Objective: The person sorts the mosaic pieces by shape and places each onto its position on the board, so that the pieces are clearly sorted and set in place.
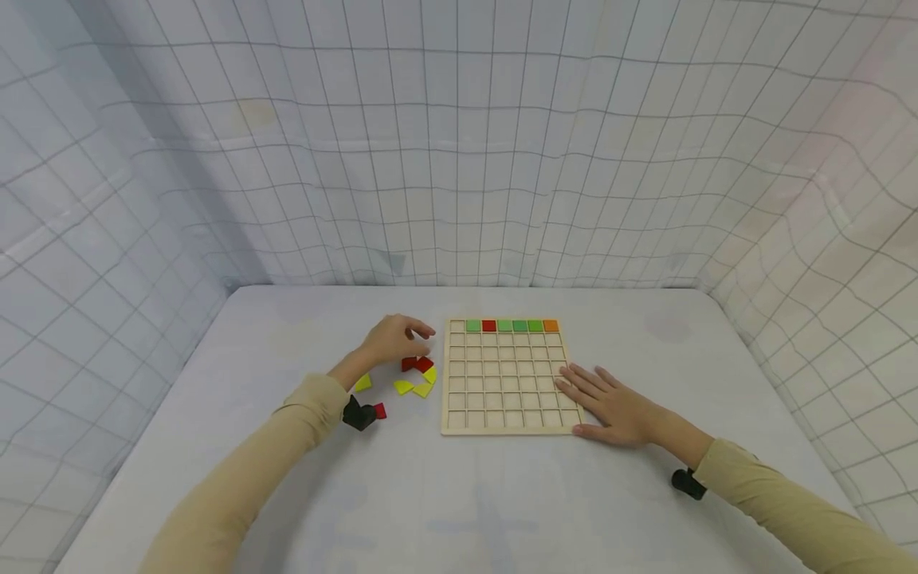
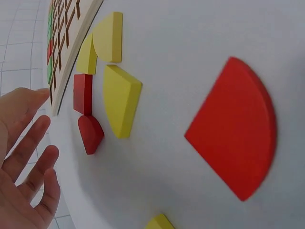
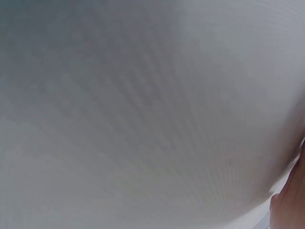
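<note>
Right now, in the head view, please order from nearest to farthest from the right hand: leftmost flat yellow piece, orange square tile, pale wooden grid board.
1. Pale wooden grid board: partly under the right hand.
2. Orange square tile: in the board's top-right corner.
3. Leftmost flat yellow piece: left of the board.

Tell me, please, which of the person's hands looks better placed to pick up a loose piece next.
Probably the left hand: it appears to hold nothing and is close to the loose red and yellow pieces, while the right hand rests at the opposite edge of the board.
</note>
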{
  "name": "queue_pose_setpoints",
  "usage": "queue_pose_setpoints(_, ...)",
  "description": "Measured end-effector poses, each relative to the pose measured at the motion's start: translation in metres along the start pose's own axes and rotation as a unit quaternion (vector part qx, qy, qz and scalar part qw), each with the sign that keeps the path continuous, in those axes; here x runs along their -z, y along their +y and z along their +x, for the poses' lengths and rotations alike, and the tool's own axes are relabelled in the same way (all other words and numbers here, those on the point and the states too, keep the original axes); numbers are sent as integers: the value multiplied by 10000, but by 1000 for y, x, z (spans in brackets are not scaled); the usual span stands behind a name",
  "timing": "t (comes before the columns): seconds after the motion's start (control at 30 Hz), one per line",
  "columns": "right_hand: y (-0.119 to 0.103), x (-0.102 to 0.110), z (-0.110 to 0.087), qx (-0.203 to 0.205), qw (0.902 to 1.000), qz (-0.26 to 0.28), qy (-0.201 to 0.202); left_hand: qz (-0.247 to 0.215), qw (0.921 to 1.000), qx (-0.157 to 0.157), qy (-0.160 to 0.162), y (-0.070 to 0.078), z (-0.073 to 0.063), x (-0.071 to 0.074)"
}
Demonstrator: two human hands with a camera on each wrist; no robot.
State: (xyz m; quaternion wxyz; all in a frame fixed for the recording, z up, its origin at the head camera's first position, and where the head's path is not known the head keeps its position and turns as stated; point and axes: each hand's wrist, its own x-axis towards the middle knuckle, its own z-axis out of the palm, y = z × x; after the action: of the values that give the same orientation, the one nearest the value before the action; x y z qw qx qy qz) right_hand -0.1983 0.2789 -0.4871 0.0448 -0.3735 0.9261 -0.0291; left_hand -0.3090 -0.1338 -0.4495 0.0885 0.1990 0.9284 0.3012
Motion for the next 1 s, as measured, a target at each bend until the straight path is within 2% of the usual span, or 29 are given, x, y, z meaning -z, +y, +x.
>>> queue_pose_setpoints(0.23,2,-1,1,22,10000,-67,-2,-79,9989,-232,-398,-16,-5,2)
queue_pose_setpoints(0.6,2,-2,1,-34,10000,-29,-54,-30,9940,-906,-605,-25,-11,-1)
queue_pose_setpoints(0.77,2,-2,0,-16,10000,-37,-33,-98,9932,-953,-657,-28,-9,-2)
queue_pose_setpoints(1.0,2,-3,0,-33,10000,32,-16,-191,9933,-827,-780,-26,-9,-3)
